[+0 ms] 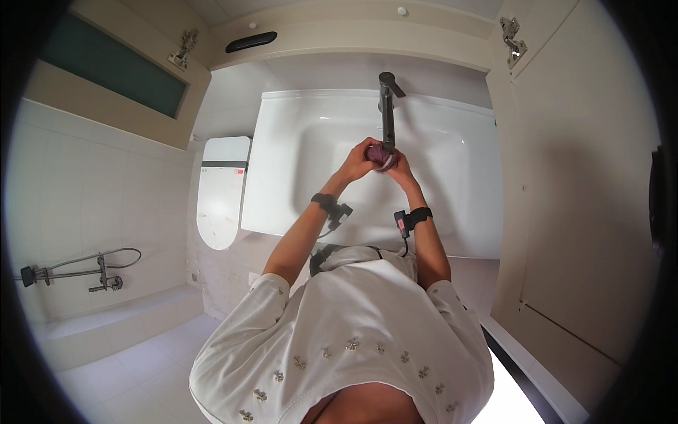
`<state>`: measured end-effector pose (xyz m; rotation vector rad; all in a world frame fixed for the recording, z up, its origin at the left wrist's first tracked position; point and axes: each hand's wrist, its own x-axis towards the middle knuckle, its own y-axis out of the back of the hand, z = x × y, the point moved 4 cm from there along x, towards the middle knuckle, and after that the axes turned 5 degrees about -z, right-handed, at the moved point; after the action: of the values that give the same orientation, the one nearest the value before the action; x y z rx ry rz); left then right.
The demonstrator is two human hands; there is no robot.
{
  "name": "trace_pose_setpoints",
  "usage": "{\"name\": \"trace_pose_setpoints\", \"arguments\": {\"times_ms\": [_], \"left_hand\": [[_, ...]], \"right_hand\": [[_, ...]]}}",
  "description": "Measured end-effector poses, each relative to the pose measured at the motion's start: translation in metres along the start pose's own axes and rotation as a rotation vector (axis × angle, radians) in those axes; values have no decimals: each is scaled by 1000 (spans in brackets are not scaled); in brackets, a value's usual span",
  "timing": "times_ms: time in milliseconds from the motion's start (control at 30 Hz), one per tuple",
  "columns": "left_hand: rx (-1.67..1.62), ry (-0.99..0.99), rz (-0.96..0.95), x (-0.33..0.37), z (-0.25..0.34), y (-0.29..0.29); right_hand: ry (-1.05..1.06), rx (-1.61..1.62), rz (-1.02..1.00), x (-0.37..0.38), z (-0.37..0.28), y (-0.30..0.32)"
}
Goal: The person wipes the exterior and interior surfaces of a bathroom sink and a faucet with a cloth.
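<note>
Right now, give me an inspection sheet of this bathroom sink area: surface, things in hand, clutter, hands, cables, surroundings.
Surface: white washbasin, bare around the bowl.
Things in hand: small purplish object, held over the bowl under the dark tap; what it is cannot be told.
Clutter: nothing seen on the basin rim.
Hands: left hand and right hand both close around the purplish object, touching each other.
Cables: a short cable hangs from the left wrist band; the right wrist band carries a small device.
Surroundings: white toilet left of the basin, tiled wall with a metal hose fitting, cupboard door at right.
</note>
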<state>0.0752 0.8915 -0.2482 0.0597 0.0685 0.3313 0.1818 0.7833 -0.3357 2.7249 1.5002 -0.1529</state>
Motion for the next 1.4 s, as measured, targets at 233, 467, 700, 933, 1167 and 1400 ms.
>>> {"name": "trace_pose_setpoints", "arguments": {"times_ms": [233, 467, 700, 933, 1167, 1400], "left_hand": [[-178, 404, -68, -22, -54, 22], [-254, 475, 97, -43, -57, 28], [126, 184, -48, -68, -18, 59], [1091, -389, -314, -113, 89, 37], [1399, -617, -321, -116, 61, 39], [1488, -306, -288, -103, 44, 34]], "right_hand": [[-302, -107, -438, -17, 19, -6], [-200, -12, -509, -26, 34, -42], [-220, 51, -577, -27, 33, -63], [-380, 271, -836, -33, -6, -74], [-591, 148, -1162, -36, -27, -88], [-638, 166, -1165, -39, -30, -91]]}}
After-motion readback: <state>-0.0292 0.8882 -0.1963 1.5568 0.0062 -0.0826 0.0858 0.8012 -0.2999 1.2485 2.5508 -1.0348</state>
